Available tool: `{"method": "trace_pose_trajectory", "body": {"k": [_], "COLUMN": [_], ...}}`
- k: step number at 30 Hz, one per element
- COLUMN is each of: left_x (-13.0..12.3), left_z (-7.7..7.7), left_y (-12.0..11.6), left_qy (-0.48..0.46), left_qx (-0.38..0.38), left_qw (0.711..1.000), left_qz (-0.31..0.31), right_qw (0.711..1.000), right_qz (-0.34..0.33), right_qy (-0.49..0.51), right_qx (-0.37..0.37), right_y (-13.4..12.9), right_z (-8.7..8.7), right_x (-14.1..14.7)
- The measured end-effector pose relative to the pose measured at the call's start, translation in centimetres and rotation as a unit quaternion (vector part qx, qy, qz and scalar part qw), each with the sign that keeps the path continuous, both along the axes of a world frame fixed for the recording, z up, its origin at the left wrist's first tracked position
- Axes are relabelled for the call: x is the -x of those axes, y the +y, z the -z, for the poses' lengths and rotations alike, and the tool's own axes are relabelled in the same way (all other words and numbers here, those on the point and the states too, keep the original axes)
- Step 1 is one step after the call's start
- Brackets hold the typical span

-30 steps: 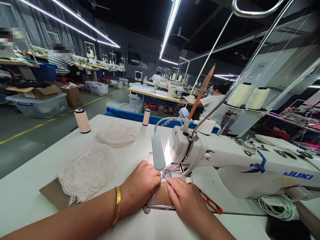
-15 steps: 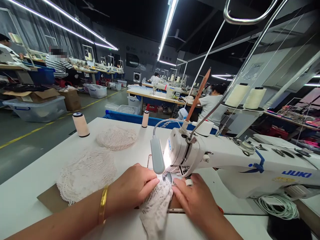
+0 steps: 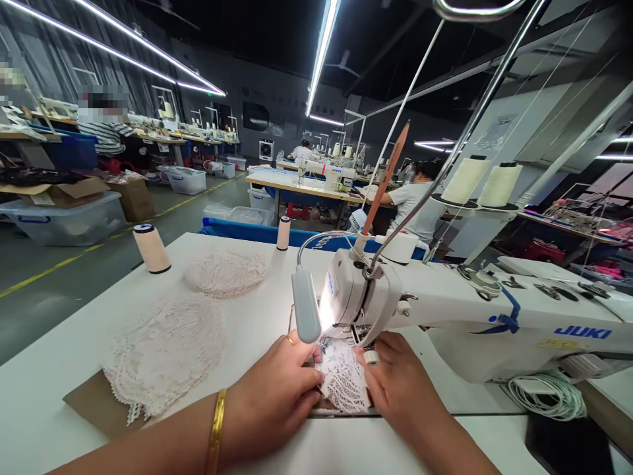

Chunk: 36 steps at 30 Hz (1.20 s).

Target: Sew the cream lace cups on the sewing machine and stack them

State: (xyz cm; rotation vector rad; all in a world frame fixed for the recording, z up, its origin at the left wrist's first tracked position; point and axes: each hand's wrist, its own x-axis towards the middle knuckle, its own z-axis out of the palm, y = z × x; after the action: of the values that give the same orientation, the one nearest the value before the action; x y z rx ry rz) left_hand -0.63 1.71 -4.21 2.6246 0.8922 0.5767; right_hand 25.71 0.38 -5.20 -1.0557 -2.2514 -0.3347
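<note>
At left, an open brown cardboard box (image 3: 69, 194) sits on a clear plastic bin (image 3: 79, 221); upper left, a person (image 3: 101, 130) wears a black-and-white striped top (image 3: 109, 141).

You have one white lace piece (image 3: 345, 382), full of little holes, spread out with its far end under the sewing machine (image 3: 445, 297) head.

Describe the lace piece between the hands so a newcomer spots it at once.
Find the white sewing machine on the right. Near its grey lamp, between the left hand and right hand, lies the white lace piece. Unlike the two lace bundles farther left, it has a hand at each side.
</note>
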Motion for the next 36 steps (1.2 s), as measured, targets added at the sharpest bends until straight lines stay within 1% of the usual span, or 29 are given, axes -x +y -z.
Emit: {"method": "trace_pose_trajectory", "body": {"k": [1, 3, 4, 6, 9, 12, 16, 22, 27, 33, 36], "left_x": [-0.2, -0.2, -0.1, 0.1, 0.2, -0.1, -0.4, -0.1, 0.0, 0.1, 0.1], "left_z": [0.1, 0.2, 0.3, 0.4, 0.4, 0.5, 0.4, 0.5, 0.7, 0.9, 1.0], "left_y": [-0.2, -0.2, -0.1, 0.1, 0.1, -0.2, -0.3, 0.2, 0.4, 0.1, 0.2], "left_qy": [-0.002, -0.008, -0.013, -0.024, -0.031, -0.034, -0.039, -0.036, -0.014, -0.019, -0.019], "left_qx": [-0.008, -0.028, -0.036, -0.046, -0.067, -0.092, -0.096, -0.11, -0.111, -0.108, -0.11], "left_qw": [1.0, 0.999, 0.999, 0.998, 0.997, 0.995, 0.994, 0.993, 0.993, 0.993, 0.993], "left_qz": [0.008, 0.023, 0.027, 0.032, 0.035, 0.032, 0.036, 0.031, 0.024, 0.037, 0.038], "right_qw": [0.999, 0.994, 0.991, 0.986, 0.984, 0.984, 0.986, 0.988, 0.989, 0.985, 0.984], "right_qz": [-0.029, -0.084, -0.095, -0.095, -0.07, -0.062, -0.059, -0.062, -0.046, -0.078, -0.078], "right_qy": [0.008, 0.003, -0.005, -0.025, -0.05, -0.056, -0.049, -0.033, -0.029, -0.029, -0.03], "right_qx": [0.012, 0.067, 0.093, 0.131, 0.157, 0.156, 0.148, 0.141, 0.14, 0.153, 0.159], "right_y": [-0.3, -1.1, -1.4, -1.7, -1.7, -1.6, -1.8, -1.6, -1.4, -1.7, -1.8], "right_z": [-0.1, -0.1, -0.1, 0.0, 0.2, 0.3, 0.3, 0.8, 1.0, 0.5, 0.4], "right_x": [0.4, 1.5, 2.0, 2.6, 2.5, 2.0, 2.1, 2.1, 2.0, 2.2, 2.3]}}
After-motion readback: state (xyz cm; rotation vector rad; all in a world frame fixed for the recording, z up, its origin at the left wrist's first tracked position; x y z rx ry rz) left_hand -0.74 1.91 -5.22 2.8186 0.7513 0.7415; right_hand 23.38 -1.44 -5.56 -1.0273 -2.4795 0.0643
